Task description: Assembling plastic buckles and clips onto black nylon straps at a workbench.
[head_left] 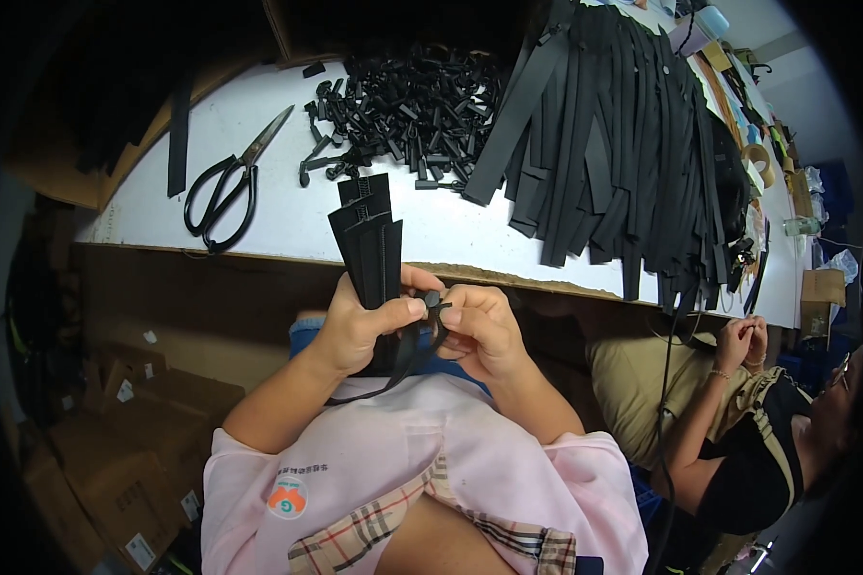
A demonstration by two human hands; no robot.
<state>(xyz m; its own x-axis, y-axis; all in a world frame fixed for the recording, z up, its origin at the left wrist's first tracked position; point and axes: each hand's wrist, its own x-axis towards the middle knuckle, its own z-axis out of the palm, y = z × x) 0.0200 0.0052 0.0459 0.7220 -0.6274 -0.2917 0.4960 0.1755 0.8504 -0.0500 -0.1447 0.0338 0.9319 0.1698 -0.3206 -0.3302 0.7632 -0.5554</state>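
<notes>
1. Left hand [360, 331] is clenched around a bundle of black zipper strips [372, 244], thumb pressed across the front. The strips stand upright and fan out above the fist, just below the table edge [288, 257].
2. Right hand [479, 331] is curled, fingertips pinching a small black slider [432, 299] against the strip end, touching the left thumb.
3. One loose strip tail [393, 369] loops down below both hands over the lap.
4. On the white table: a heap of black sliders [403, 105], well apart from the hands; black-handled scissors [228, 187] to the left; a wide spread of black tapes [623, 144] to the right, some hanging over the edge.
5. A second person [748, 422] sits at right, hands together near their own work.
6. Risks, judged from here: the slider is tiny and held only by fingertips, so a slip could drop it into the lap or onto the cartons [125, 450] below. The fanned bundle may slide if the left grip loosens. The dangling tail could snag. Teeth may misfeed if the strip end enters the slider crooked.
</notes>
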